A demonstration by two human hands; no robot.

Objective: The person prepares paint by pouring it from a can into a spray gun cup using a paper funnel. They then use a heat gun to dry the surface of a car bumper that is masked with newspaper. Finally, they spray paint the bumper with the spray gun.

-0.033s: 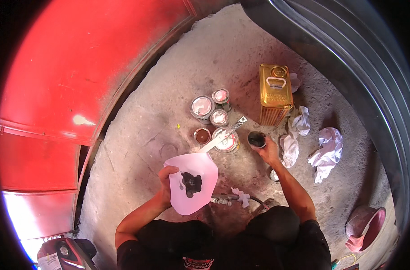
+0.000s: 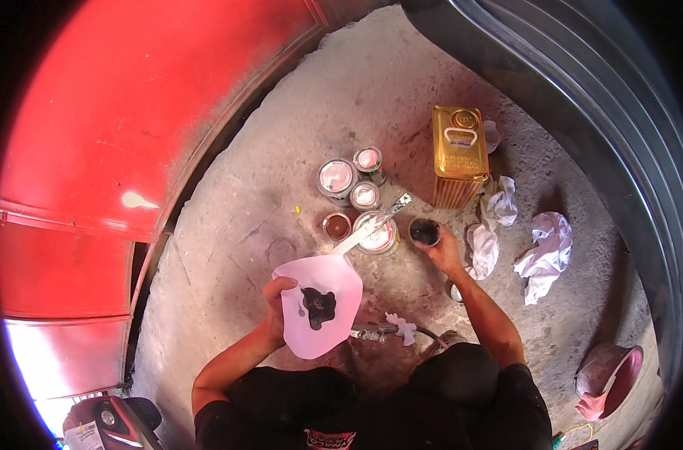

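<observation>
My left hand (image 2: 278, 289) grips the left edge of a pale pinkish-white sheet (image 2: 341, 300), with the thumb over its upper face. A wet-looking dark patch (image 2: 319, 307) lies in the sheet's middle. Whether it is paper or plastic I cannot tell. Closed around a small cup (image 2: 425, 232) is my right hand (image 2: 445, 249); the cup's inside looks black. Between my hands, a pale mixing stick (image 2: 371, 225) with a dark-spotted far end rests across a paint can (image 2: 381, 241). The stick's near end meets the sheet's top edge.
Beyond the stick stand several small cans (image 2: 337, 177), one open can (image 2: 337, 226) holding brown. A gold rectangular tin (image 2: 460, 157) stands farther right beside crumpled white paper (image 2: 545, 255). A spray gun with hose (image 2: 371, 332) lies near my knees. Red panels (image 2: 131, 112) flank the left, a dark panel (image 2: 581, 97) the right.
My right hand has shifted slightly left with the cup, which now shows more of its black inside. My left hand and the sheet have barely moved.
</observation>
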